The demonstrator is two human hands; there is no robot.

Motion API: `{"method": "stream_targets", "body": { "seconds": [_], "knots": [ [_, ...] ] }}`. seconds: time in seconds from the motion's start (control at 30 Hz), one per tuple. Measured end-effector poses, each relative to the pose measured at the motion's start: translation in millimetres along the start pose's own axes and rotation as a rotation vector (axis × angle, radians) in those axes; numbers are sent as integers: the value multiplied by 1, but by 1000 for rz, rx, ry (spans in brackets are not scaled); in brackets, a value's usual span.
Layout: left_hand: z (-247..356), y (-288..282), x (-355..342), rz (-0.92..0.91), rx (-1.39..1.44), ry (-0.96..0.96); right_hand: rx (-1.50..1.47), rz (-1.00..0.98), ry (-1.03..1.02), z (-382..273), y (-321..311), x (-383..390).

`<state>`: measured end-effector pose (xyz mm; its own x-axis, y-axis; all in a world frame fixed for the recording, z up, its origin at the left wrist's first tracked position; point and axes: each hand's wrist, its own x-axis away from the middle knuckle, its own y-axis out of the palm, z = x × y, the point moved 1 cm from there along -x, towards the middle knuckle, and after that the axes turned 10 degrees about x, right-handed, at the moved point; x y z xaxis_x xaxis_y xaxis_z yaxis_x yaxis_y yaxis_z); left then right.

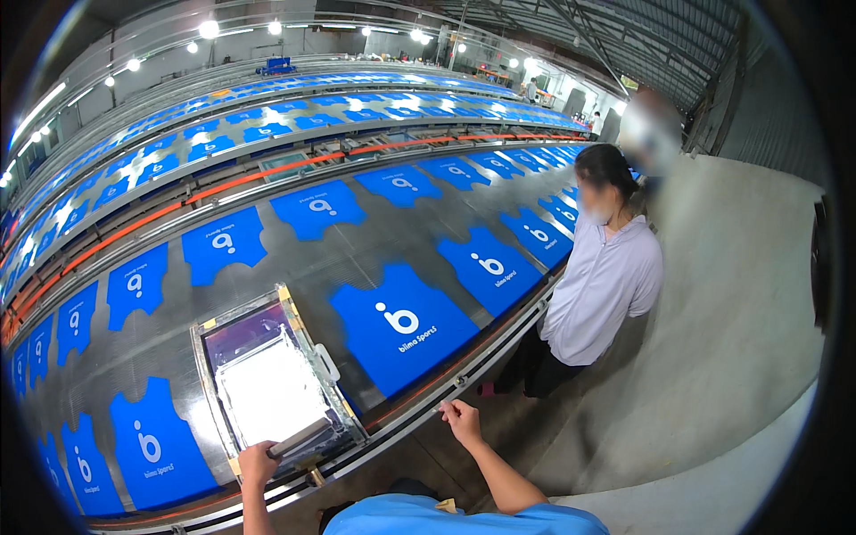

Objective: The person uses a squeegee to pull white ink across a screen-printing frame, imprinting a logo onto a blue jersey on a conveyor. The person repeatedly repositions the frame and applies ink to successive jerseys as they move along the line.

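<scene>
A screen printing frame (207, 383) lies on the long dark printing table (308, 267), with white ink covering much of its mesh. At its near edge, my left hand (257, 464) is closed around the end of a squeegee (301, 436) that lies across the inked area. To the right, my right hand (461, 422) hovers by the metal rail (460, 382) along the table edge. Its fingers are curled together; whatever they may hold is hidden. A blue vest-shaped fabric piece (406, 325) with a white print lies right of the frame, and another printed piece (150, 446) lies left of it.
A person in a pale shirt (611, 276) stands beside the table on the right, with a blurred second person (649, 129) behind. More blue pieces (316, 209) line the table's far side. Parallel tables (294, 116) lie beyond an orange rail (223, 185). Concrete floor (731, 294) extends right.
</scene>
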<state>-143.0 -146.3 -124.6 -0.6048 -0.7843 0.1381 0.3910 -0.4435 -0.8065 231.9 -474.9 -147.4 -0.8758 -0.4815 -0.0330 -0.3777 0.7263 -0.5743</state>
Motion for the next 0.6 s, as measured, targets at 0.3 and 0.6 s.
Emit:
{"method": "stream_targets", "body": {
  "seconds": [0.3, 0.6],
  "knots": [
    [13, 26, -14, -16, -1, 50, -66, 118, -205, -57, -22, -11],
    [16, 10, -21, -86, -25, 186, 18, 460, -808, -292, -195, -8]
  ]
}}
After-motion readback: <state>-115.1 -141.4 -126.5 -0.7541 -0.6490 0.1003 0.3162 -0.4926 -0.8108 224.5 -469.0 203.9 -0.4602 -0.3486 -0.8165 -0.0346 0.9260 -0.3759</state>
